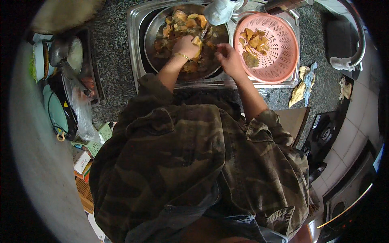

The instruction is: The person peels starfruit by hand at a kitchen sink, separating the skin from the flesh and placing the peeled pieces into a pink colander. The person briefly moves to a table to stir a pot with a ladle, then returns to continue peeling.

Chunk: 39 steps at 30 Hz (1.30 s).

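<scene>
A large round metal basin [148, 50] sits in the steel sink, with dark water and many orange-brown food pieces [179, 21] in it. My left hand [185, 48], a gold bangle at its wrist, is over the middle of the basin with its fingers on a yellowish piece [197, 45]; the fingertips are partly hidden. Over the basin's right side, my right hand [228, 57] has bent fingers near a small dark orange bit; whether it holds this bit is unclear. Right of it, a pink plastic colander [282, 54] holds several similar pieces [256, 41].
The steel sink rim [132, 45] surrounds the basin. A cloth-wrapped faucet [220, 12] hangs over its top edge. Crumpled cloths [304, 85] lie on the granite counter [112, 57] at right. At left are a ladle [60, 54], a plastic bag [83, 115] and containers. A gas stove [325, 130] stands lower right.
</scene>
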Each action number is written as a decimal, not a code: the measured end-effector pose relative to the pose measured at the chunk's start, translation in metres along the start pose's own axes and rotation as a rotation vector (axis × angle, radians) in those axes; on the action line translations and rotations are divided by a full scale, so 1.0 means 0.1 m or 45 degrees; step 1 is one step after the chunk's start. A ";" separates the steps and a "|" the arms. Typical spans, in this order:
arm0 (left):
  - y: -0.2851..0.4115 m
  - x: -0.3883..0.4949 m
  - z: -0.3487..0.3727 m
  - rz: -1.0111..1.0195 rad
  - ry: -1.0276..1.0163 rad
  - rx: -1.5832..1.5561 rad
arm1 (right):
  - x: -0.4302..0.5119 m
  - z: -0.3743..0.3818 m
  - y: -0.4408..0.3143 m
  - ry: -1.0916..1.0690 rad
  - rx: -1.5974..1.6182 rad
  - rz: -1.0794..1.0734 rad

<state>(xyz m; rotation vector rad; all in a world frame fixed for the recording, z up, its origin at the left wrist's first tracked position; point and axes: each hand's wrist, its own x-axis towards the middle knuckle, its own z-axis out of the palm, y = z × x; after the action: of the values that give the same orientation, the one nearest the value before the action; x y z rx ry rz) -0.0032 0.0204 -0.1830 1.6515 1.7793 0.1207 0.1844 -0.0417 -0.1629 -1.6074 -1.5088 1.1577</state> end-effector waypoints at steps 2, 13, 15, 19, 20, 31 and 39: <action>-0.05 -0.02 -0.07 0.068 0.017 -0.100 | 0.05 0.13 -0.05 -0.067 0.090 0.038; 0.14 -0.25 -0.41 0.196 -0.341 -1.549 | 0.41 0.23 -0.48 0.078 0.728 0.128; 0.22 -0.24 -0.35 0.374 -0.122 -1.461 | 0.43 0.15 -0.52 0.051 0.799 0.204; 0.22 -0.15 -0.32 0.373 0.192 -1.043 | 0.39 0.17 -0.57 -0.044 0.949 0.167; 0.22 -0.11 -0.32 0.349 0.301 -0.873 | 0.37 0.18 -0.57 -0.078 0.985 0.192; 0.17 -0.17 -0.29 0.230 -0.036 -1.265 | 0.31 0.16 -0.57 -0.033 1.004 0.398; 0.19 -0.20 -0.27 0.181 -0.061 -1.275 | 0.33 0.17 -0.58 0.050 1.024 0.453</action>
<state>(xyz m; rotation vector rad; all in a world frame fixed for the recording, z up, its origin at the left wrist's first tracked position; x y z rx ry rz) -0.0029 0.0162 -0.1453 1.0063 1.2092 0.8707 0.1431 -0.0036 -0.1237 -1.3176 -0.5814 1.6363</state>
